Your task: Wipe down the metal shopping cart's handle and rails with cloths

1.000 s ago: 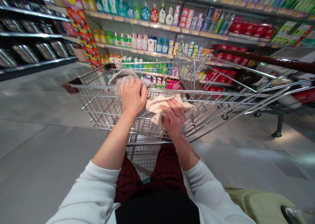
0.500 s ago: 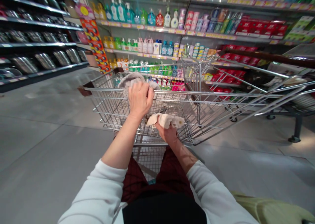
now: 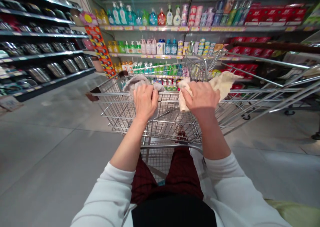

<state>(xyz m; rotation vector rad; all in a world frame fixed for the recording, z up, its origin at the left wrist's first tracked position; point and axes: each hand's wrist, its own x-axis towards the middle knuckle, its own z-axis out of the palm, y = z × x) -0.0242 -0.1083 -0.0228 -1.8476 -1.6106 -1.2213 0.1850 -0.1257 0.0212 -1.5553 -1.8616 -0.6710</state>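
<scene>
A wire shopping cart (image 3: 155, 123) stands crosswise in front of my legs. My left hand (image 3: 145, 102) is closed over its near top rail, with a grey cloth (image 3: 137, 81) pressed under the fingers and draped over the far side. Further right on the same rail, my right hand (image 3: 201, 97) is closed around a cream cloth (image 3: 223, 84). One end of that cloth flares out to the right and another part hangs down left of the thumb. The fingertips of both hands are hidden behind the knuckles and cloths.
Beyond the cart, shelves hold pump bottles (image 3: 153, 18) and red boxes (image 3: 275, 15). Metal pots (image 3: 56, 69) line a rack at the left. Another cart's dark handle (image 3: 275, 48) reaches in from the right. Grey tiled floor (image 3: 50, 153) lies at the left.
My right hand has risen from low beside the basket's side to the top rail, carrying the cream cloth up and right. My left hand stays on the rail with the grey cloth.
</scene>
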